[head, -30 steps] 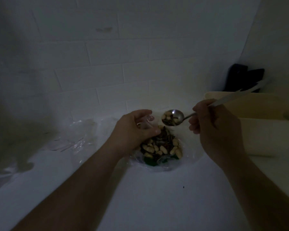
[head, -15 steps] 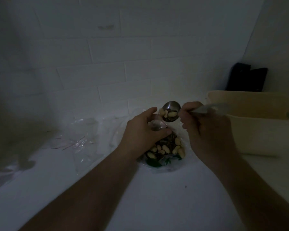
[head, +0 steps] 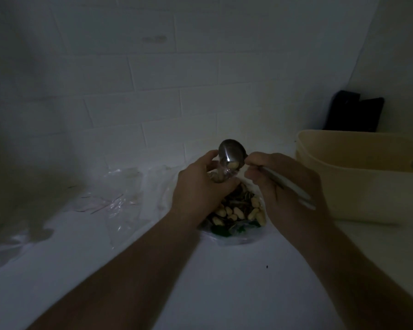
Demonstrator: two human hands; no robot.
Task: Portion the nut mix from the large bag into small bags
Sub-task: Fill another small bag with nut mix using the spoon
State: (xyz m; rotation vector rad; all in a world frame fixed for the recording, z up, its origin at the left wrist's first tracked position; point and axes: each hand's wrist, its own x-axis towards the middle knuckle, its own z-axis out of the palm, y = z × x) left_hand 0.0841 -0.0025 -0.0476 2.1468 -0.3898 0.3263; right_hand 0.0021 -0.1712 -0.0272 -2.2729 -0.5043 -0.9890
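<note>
The scene is dim. The right hand (head: pixel 286 186) grips the pale handle of a spoon (head: pixel 231 154), thumb and fingers curled round it. The spoon's metal bowl is tipped toward the camera and down, with a nut or two at its lower edge.

The left hand (head: pixel 200 184) holds a small bag (head: pixel 221 175) of clear plastic, fingers and thumb curled round its top just under the spoon. The spoon's lower edge sits at the bag's mouth; whether they touch cannot be told. A few nuts show inside the small bag between the fingers.

Below and between both hands lies the large bag (head: pixel 239 236), clear plastic, open on the white counter (head: pixel 224 294). Its nut mix (head: pixel 236 210) is a heap of pale peanuts, dark striped seeds and some green pieces at the near edge.

To the left on the counter lies a spread of loose clear plastic (head: pixel 115 196), crumpled; thin dark lines show on it, but no writing can be read.

At right stands a beige tub (head: pixel 358 177), near the right hand but apart from it. Behind the tub, in the corner, a black object (head: pixel 354 113) leans against the wall. The wall (head: pixel 153 91) is white tile, with a faint smudge high up.

No brand, label or lettering is readable on the bags, spoon or tub.
</note>
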